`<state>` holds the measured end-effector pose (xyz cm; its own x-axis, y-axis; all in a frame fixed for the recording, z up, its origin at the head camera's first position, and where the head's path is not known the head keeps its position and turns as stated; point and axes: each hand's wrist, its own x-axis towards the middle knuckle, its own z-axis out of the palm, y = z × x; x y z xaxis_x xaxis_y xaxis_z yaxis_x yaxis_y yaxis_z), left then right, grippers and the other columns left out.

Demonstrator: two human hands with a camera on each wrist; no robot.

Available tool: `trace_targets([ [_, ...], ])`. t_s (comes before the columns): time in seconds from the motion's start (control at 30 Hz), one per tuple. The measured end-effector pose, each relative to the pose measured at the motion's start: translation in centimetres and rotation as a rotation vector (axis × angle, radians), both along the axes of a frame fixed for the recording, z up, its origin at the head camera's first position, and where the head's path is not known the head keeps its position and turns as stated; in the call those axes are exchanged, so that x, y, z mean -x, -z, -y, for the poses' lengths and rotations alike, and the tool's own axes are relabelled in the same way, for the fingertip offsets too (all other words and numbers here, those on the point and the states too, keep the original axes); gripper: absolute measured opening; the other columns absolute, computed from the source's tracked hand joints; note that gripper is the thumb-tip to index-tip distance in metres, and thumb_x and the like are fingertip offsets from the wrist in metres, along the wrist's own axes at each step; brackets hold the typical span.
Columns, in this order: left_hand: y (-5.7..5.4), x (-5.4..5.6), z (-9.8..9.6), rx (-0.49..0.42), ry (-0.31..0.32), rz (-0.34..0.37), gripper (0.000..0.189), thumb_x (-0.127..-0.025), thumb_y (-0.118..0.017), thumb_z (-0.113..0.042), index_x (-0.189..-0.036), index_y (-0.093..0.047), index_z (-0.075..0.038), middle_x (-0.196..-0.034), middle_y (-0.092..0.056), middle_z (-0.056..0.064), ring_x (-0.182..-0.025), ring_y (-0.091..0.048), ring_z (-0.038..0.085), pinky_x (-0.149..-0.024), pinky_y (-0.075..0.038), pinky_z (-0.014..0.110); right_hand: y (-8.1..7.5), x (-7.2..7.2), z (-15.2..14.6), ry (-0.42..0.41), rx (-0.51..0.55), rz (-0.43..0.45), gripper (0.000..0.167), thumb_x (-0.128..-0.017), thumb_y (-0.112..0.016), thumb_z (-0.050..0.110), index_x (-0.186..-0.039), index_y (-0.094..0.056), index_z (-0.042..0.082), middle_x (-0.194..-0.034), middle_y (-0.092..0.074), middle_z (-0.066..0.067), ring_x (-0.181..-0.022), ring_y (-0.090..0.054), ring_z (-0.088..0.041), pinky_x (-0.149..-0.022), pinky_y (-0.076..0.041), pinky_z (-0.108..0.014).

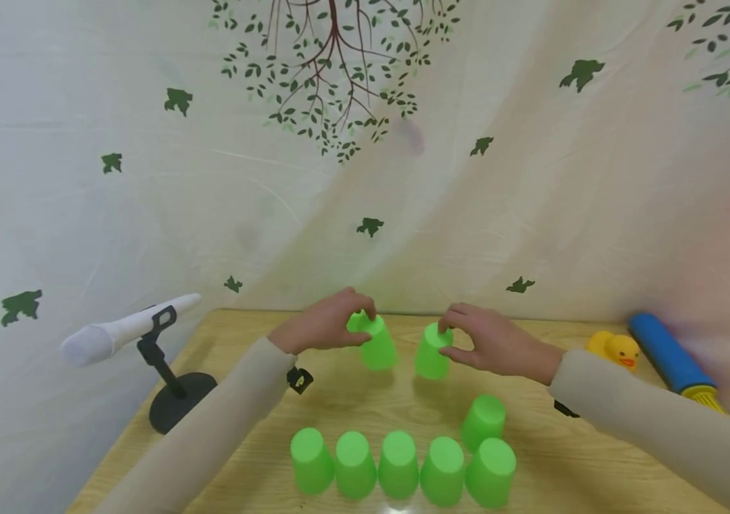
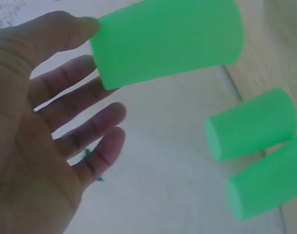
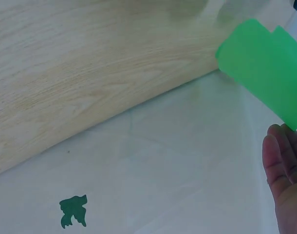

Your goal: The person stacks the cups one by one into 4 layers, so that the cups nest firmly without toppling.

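Note:
At the far side of the table, my left hand (image 1: pixel 323 323) pinches the upper end of an upside-down green cup (image 1: pixel 380 351) between thumb and fingers. More green shows behind this cup, through the gap of the hand. Just to the right, my right hand (image 1: pixel 493 339) has its thumb and curved index finger at the upper end of another green cup (image 1: pixel 431 357). Only part of that hand (image 3: pixel 289 175) appears in the right wrist view, its thumb out of sight. Two further cups (image 2: pixel 255 124) stand beyond the left hand's cup in the left wrist view.
Nearer me, several upside-down green cups (image 1: pixel 398 467) form a row, with one cup (image 1: pixel 483 421) behind its right end. A white microphone (image 1: pixel 123 332) on a black stand is at left. A yellow duck (image 1: pixel 616 348) and a blue tube (image 1: pixel 670 350) lie at right. Patterned cloth (image 1: pixel 313 264) hangs behind.

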<state>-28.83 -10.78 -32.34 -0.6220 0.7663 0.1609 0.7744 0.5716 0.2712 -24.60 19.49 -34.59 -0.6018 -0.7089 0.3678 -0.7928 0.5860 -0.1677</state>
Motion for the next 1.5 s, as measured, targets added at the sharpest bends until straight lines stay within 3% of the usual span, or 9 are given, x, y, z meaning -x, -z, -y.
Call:
trace_targets([
  [0.27, 2.1, 2.9, -0.7, 0.001, -0.096, -0.007, 0.024, -0.086, -0.070, -0.025, -0.104, -0.061, -0.014, -0.099, -0.057, -0.005, -0.091, -0.049, 0.020, -0.077, -0.042, 0.028, 0.2, 2.9, 0.6, 0.066, 0.035, -0.006, 0.025, -0.082, -0.075, 0.021, -0.098, -0.060, 0.010, -0.096, -0.057, 0.001, -0.088, -0.059, -0.017, -0.074, -0.050, -0.033],
  [0.47, 3.7, 4.8, -1.6, 0.028, -0.130, 0.011, 0.024, -0.087, -0.070, -0.026, -0.105, -0.061, -0.013, -0.103, -0.058, -0.004, -0.091, -0.047, 0.016, -0.079, -0.043, 0.029, 1.5, 4.8, 0.8, 0.099, -0.024, 0.065, 0.024, -0.085, -0.072, 0.021, -0.101, -0.059, 0.009, -0.099, -0.057, -0.001, -0.092, -0.060, -0.023, -0.077, -0.050, -0.037],
  [0.6, 4.4, 5.7, -2.2, 0.071, -0.147, -0.013, 0.023, -0.087, -0.070, -0.029, -0.103, -0.062, -0.015, -0.101, -0.059, -0.004, -0.090, -0.044, 0.014, -0.080, -0.041, 0.032, 2.1, 6.0, 1.4, 0.116, -0.039, 0.126, 0.024, -0.087, -0.070, 0.019, -0.104, -0.058, 0.008, -0.102, -0.057, -0.003, -0.094, -0.060, -0.024, -0.079, -0.049, -0.038],
  [0.87, 5.1, 6.8, -3.8, 0.131, -0.173, -0.047, 0.022, -0.085, -0.072, -0.028, -0.101, -0.065, -0.015, -0.100, -0.062, -0.004, -0.093, -0.043, 0.018, -0.080, -0.028, 0.039, 3.2, 8.3, 2.6, 0.165, -0.038, 0.169, 0.023, -0.087, -0.070, 0.018, -0.103, -0.058, 0.006, -0.101, -0.058, -0.006, -0.093, -0.061, -0.028, -0.080, -0.049, -0.040],
  [1.17, 6.0, 7.9, -4.6, 0.166, -0.225, -0.028, 0.022, -0.087, -0.070, -0.030, -0.103, -0.064, -0.017, -0.103, -0.063, -0.005, -0.094, -0.042, 0.019, -0.083, -0.027, 0.040, 4.6, 9.9, 3.0, 0.193, -0.036, 0.197, 0.023, -0.087, -0.069, 0.018, -0.102, -0.058, 0.004, -0.099, -0.059, -0.008, -0.091, -0.061, -0.028, -0.079, -0.049, -0.039],
  [1.5, 5.9, 8.3, -4.7, 0.169, -0.258, 0.009, 0.024, -0.087, -0.069, -0.029, -0.106, -0.064, -0.015, -0.107, -0.061, -0.002, -0.100, -0.043, 0.021, -0.094, -0.027, 0.047, 4.8, 9.9, 3.0, 0.223, -0.016, 0.220, 0.025, -0.086, -0.071, 0.021, -0.101, -0.059, 0.005, -0.098, -0.060, -0.006, -0.092, -0.061, -0.026, -0.080, -0.049, -0.038],
])
